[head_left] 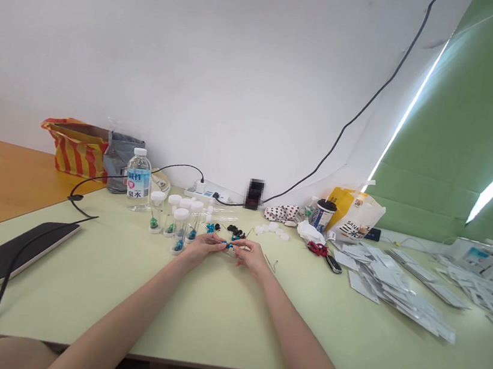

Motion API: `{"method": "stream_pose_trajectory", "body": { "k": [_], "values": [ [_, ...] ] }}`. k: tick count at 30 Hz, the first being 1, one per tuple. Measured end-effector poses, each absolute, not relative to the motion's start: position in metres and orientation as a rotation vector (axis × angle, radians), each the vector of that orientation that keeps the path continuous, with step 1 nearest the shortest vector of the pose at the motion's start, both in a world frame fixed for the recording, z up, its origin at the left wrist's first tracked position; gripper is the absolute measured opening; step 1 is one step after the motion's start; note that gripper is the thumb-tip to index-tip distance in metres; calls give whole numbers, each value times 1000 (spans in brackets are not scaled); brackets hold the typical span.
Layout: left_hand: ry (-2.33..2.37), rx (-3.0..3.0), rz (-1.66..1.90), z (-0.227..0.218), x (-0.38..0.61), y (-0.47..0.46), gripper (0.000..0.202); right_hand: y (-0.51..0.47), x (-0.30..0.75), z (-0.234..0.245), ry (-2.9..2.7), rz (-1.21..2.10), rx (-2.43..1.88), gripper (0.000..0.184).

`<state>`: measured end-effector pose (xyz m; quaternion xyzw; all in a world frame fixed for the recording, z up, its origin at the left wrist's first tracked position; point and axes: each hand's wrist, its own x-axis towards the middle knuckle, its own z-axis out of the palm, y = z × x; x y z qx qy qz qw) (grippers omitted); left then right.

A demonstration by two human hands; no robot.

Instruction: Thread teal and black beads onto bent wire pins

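Left hand (204,247) and right hand (252,257) meeting on a tiny bright-blue piece (228,245)

Hands together at mid-table, fingertips of both pinched on the blue piece from either side, forearms reaching in from 5 and 7 o'clock. Exact shape of the piece too small to make out.

Close by at 10 to 11 o'clock, a row of clear plastic vials with white caps (179,230), small blue and green bits inside. Nearer 12 o'clock, a scatter of small black pieces (234,229) and small blue pieces. At 1 o'clock, loose round white caps (272,227). At 3 o'clock and just beside the right hand, a thin bent metal wire (270,264), lying on the pale-green tabletop (210,325).

Farther out at 11 o'clock, a clear plastic water bottle with a blue label (138,179) and a red-and-yellow striped bag (76,149) — a white power strip (204,191) at 12 o'clock. At 9 o'clock, a flat black tablet with a pale edge (10,253). At 2 o'clock, a coiled red cord (317,249). At 3 o'clock, overlapping flat white packets (396,289).
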<state>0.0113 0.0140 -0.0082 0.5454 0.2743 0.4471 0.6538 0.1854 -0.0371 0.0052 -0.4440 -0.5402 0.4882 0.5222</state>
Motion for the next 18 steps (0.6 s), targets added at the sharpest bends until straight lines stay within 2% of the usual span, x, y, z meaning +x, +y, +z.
{"method": "stream_pose_trajectory", "body": {
  "k": [11, 18],
  "values": [
    [627, 1202, 1047, -8, 12, 14, 27, -37, 183, 6, -1234, 1253, -1016, 48],
    [627, 1218, 1017, -6, 11, 12, 28, -37, 186, 8, -1199, 1211, -887, 44]
  ]
}}
